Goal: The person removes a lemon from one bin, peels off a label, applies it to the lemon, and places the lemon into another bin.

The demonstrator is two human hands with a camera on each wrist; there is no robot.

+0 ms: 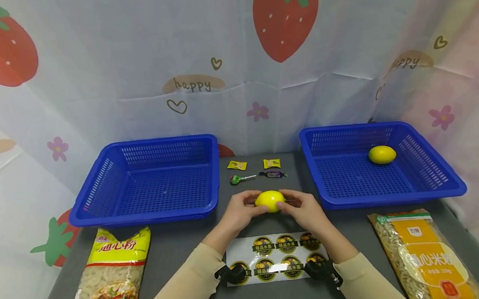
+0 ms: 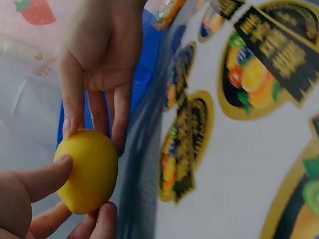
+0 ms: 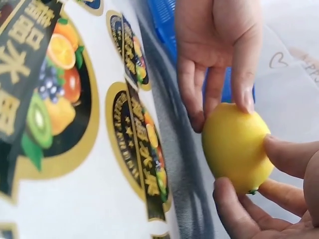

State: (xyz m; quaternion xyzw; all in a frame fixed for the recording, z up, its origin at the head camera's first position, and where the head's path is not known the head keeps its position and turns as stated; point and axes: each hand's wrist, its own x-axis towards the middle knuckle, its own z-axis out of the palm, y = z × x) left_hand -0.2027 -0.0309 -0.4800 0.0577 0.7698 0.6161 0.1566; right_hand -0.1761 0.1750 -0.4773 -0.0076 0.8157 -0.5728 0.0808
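Both hands hold one yellow lemon (image 1: pixel 270 200) just above the grey table, between the two baskets. My left hand (image 1: pixel 243 207) pinches its left end with thumb and fingertips. My right hand (image 1: pixel 298 205) grips the right end the same way. In the left wrist view the lemon (image 2: pixel 89 169) sits between my left thumb (image 2: pixel 37 181) and the right hand's fingers (image 2: pixel 117 124). In the right wrist view the lemon (image 3: pixel 235 147) lies between the right hand's fingers (image 3: pixel 286 157) and the left hand's fingertips (image 3: pixel 244 94). A sheet of round fruit stickers (image 1: pixel 276 258) lies under my wrists.
An empty blue basket (image 1: pixel 150 181) stands on the left. A second blue basket (image 1: pixel 428 168) on the right holds another lemon (image 1: pixel 382 154). Small candies (image 1: pixel 237 165) and a lollipop (image 1: pixel 241 179) lie behind the hands. Pasta bags lie at the front left (image 1: pixel 110 274) and front right (image 1: pixel 426 257).
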